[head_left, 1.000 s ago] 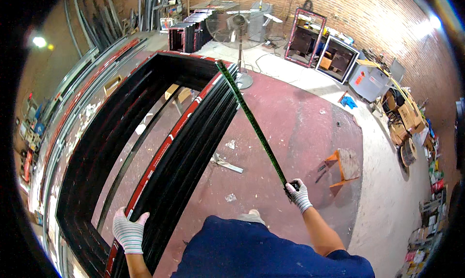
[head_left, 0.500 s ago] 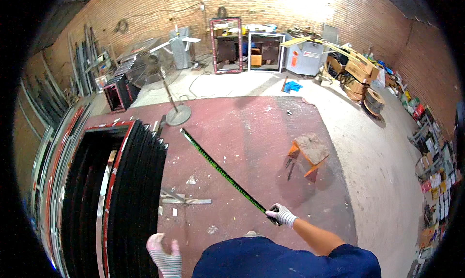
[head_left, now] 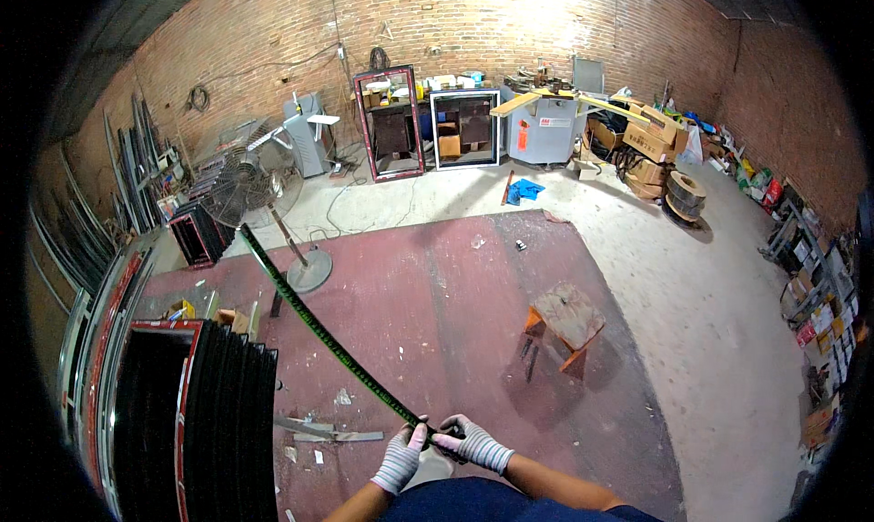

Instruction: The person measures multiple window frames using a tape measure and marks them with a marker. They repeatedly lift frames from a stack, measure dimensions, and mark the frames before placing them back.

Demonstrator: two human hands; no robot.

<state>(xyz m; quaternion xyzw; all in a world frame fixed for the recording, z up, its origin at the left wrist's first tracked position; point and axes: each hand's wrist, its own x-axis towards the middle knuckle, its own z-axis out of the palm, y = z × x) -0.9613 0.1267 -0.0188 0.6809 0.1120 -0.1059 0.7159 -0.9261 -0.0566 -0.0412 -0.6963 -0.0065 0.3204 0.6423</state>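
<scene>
A tape measure [head_left: 333,342] with a long green and black blade stretches out ahead of me, up and to the left. Its case, mostly covered by fingers, is in my right hand [head_left: 477,444], which wears a striped glove. Close beside it my left hand [head_left: 401,458], gloved the same way, pinches the blade where it leaves the case. The blade's far end hangs in the air, overlapping the standing fan [head_left: 238,181] in view.
Stacked black frames [head_left: 228,413] stand at my left. A small stool [head_left: 566,314] is on the red floor covering [head_left: 401,285] to the right, and metal strips [head_left: 330,431] lie nearer. Against the back wall are window frames [head_left: 466,165] and a grey machine [head_left: 543,131]; a cable spool [head_left: 685,196] is at right.
My left hand has come in from the lower left to the tape measure and closed on its blade. My right hand has moved left and lower; the view has tilted up.
</scene>
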